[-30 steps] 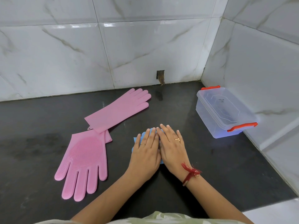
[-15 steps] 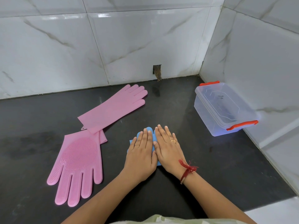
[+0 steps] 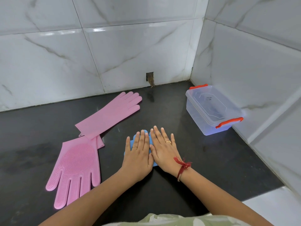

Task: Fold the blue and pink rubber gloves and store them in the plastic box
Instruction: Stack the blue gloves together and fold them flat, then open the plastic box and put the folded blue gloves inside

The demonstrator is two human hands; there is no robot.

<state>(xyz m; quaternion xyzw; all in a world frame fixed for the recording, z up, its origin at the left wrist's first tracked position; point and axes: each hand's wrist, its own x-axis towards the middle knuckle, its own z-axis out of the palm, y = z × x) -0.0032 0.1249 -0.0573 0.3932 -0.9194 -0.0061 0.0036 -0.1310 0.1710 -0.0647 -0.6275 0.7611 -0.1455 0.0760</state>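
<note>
2 flat hands, left hand [image 3: 138, 154] and right hand [image 3: 164, 150], fingers straight, still press the folded blue gloves [image 3: 151, 141] at centre; nothing has shifted. 2 pink gloves [image 3: 78, 165] lie left, lidded plastic box [image 3: 211, 110] far right, awaiting them.

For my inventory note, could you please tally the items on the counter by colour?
Pink gloves: 2, one near the wall and one nearer the person
Blue folded glove bundle, count inside unclear: 1
Clear plastic box with red latches: 1
Total: 4
</note>
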